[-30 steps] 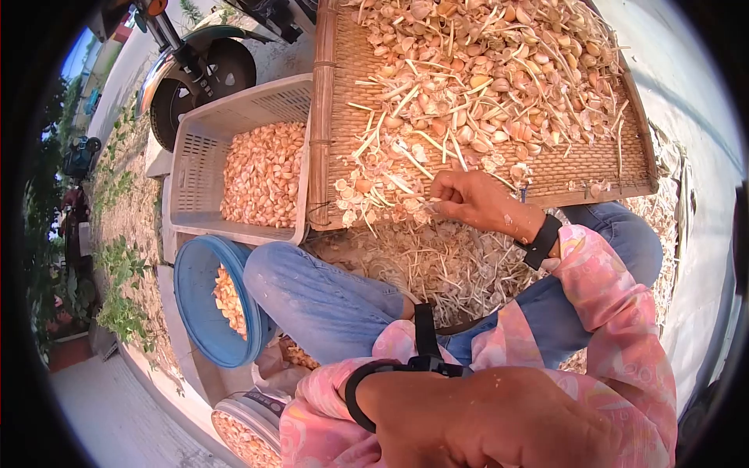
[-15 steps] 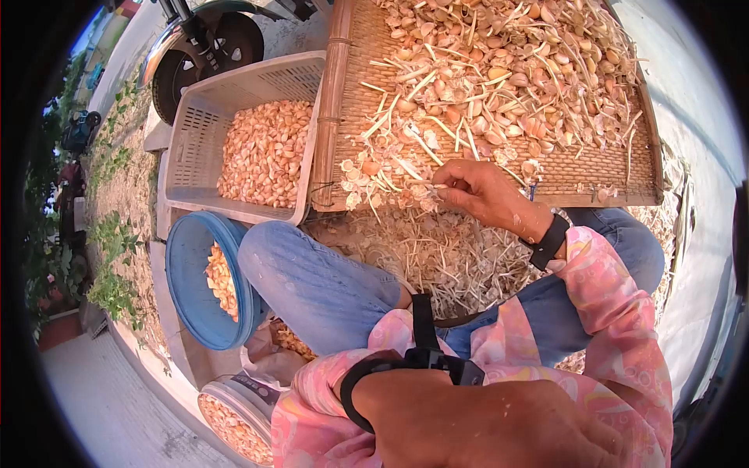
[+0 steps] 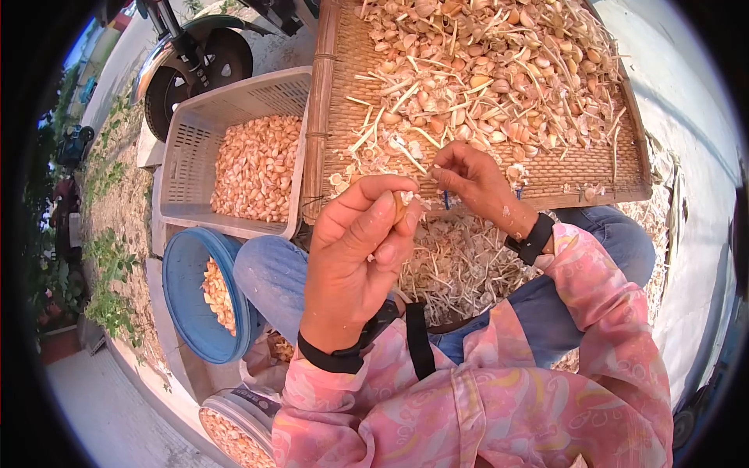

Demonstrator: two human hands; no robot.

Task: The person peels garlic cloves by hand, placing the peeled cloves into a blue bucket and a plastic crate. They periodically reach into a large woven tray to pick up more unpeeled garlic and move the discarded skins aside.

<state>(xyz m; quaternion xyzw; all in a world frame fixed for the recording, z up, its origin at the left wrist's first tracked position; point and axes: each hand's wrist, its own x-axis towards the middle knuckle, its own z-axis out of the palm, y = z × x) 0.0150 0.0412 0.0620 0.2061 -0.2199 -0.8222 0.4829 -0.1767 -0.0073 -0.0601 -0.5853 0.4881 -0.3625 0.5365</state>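
Nearest, the left hand (image 3: 351, 257) pinches a garlic clove (image 3: 402, 206) between closed thumb and fingers, just left of the right hand (image 3: 482, 187), whose fingers curl close together; whether they hold anything I cannot tell. The clove looks light and firm, probably slick where bare, best gripped by its sides. Beyond, loose garlic (image 3: 507, 78) lies heaped on a woven tray (image 3: 343, 78).
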